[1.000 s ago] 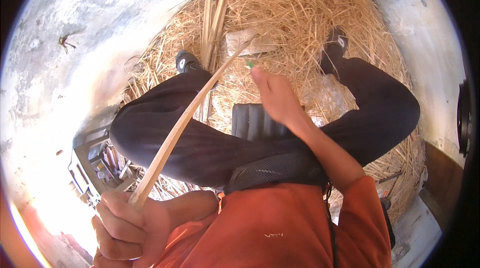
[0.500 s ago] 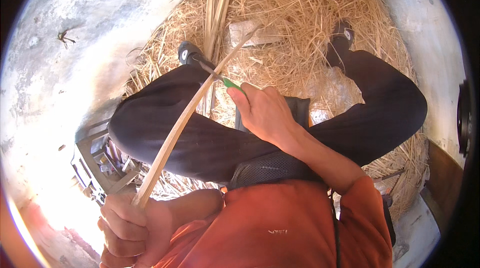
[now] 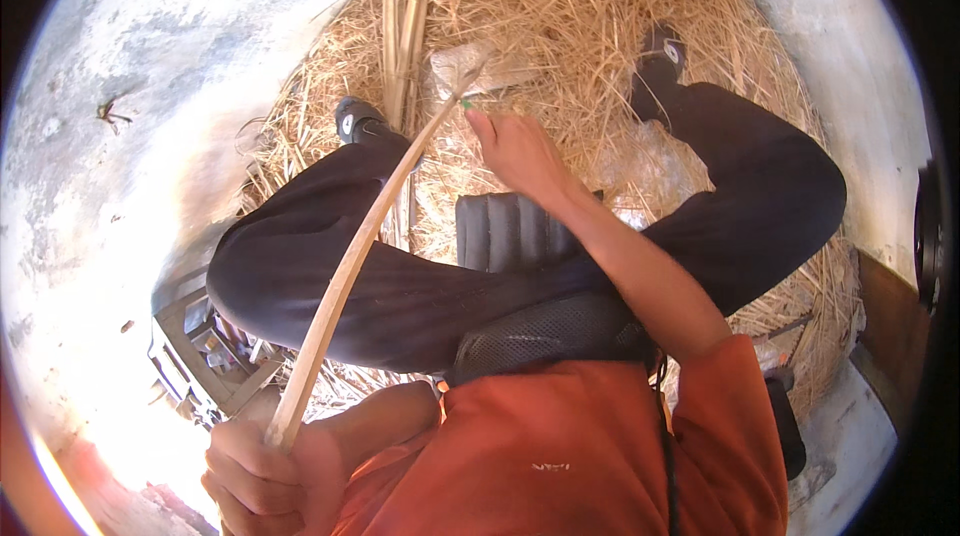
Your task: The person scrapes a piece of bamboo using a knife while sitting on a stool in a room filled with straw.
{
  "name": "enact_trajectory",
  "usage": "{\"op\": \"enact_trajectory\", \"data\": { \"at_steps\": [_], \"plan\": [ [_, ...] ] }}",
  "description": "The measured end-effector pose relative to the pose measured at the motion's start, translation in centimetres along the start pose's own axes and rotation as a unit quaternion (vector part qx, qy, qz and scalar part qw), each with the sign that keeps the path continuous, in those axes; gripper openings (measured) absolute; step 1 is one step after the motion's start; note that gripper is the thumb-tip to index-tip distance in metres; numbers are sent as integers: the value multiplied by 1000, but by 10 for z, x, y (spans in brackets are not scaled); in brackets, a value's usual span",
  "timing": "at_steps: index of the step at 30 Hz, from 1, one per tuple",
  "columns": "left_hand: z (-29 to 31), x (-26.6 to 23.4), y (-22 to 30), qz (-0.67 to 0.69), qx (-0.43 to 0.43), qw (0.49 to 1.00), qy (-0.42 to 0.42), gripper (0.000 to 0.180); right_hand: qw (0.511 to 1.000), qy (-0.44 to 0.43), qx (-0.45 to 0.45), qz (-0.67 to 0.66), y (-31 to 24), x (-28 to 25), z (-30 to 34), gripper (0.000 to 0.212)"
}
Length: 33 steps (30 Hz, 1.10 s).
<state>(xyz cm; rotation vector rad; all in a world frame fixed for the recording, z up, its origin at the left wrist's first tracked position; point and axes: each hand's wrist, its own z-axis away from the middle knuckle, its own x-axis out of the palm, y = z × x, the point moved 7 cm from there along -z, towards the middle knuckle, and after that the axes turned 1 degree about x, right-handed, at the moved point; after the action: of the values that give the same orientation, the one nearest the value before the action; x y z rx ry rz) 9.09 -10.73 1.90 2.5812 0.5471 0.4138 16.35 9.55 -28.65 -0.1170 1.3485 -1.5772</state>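
Observation:
A long pale wooden strip [image 3: 349,271], perhaps bamboo, runs slantwise from the lower left up toward the straw, bending a little. Its lower end sits in my left hand [image 3: 262,471], fingers wrapped round it in a fist. My right hand [image 3: 524,154] is closed beside the strip's far end. Just past its thumb shows a bit of the green handle of a knife [image 3: 466,105]; the blade lies against the strip's tip and is hard to make out. Most of the handle is hidden by my hand.
Straw-like shavings [image 3: 560,6] cover the floor between and beyond my crossed legs [image 3: 760,146]. More long strips [image 3: 402,26] lie at the far left, near a pale block [image 3: 500,74]. A wooden frame with clutter [image 3: 190,336] stands at my left, and whitish walls [image 3: 230,26] rise on both sides.
My right hand with the knife has moved away from me along the strip, from partway up to near its far end. My left hand keeps its grip.

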Motion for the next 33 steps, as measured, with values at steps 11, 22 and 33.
{"op": "enact_trajectory", "data": {
  "at_steps": [11, 22, 33],
  "plan": [
    [-8, -4, 3, 18, -8, 1000, 19, 43, 987, 88, 0, 135, 42, 6, -50, 64],
    [-9, -6, 12, -28, -22, 991, 130, 46, 901, 5, 252, -352, 77, 1, -37, 55],
    [-4, -2, 15, -203, 0, 904, 376, 44, 988, 0, -140, -63, -53, -6, 43, 55]
  ]
}}
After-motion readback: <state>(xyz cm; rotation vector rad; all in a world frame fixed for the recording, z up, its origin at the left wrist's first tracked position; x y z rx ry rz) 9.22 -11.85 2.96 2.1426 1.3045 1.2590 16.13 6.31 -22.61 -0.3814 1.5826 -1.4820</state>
